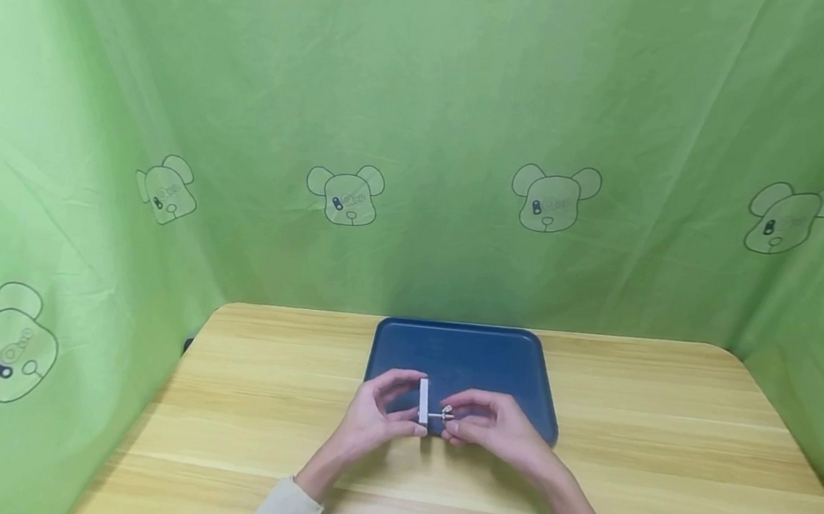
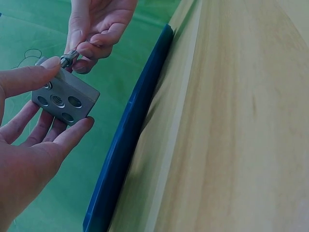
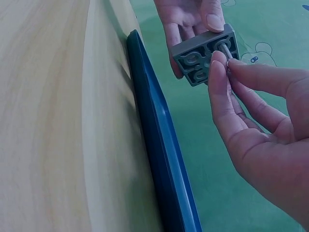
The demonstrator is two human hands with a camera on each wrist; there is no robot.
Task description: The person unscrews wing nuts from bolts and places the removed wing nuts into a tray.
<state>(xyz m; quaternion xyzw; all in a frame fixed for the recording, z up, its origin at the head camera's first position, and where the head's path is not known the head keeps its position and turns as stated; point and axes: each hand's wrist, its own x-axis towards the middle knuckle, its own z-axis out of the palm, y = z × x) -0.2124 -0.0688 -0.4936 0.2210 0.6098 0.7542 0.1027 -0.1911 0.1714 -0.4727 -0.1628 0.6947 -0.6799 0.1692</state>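
Observation:
Above the tray, my left hand grips a grey metal block by its edges, thumb on one edge and fingers on the opposite one. Round holes run through the face of the block in the left wrist view, one of them threaded. A silver bolt with a threaded shank stands in a corner hole on the other side. My right hand pinches the outer end of this bolt between thumb and fingertips. The right fingers partly hide that end in the right wrist view.
A blue tray with a raised rim lies on the wooden table, beneath and beyond the hands. Green curtains with bear-head drawings stand behind the table and along both sides.

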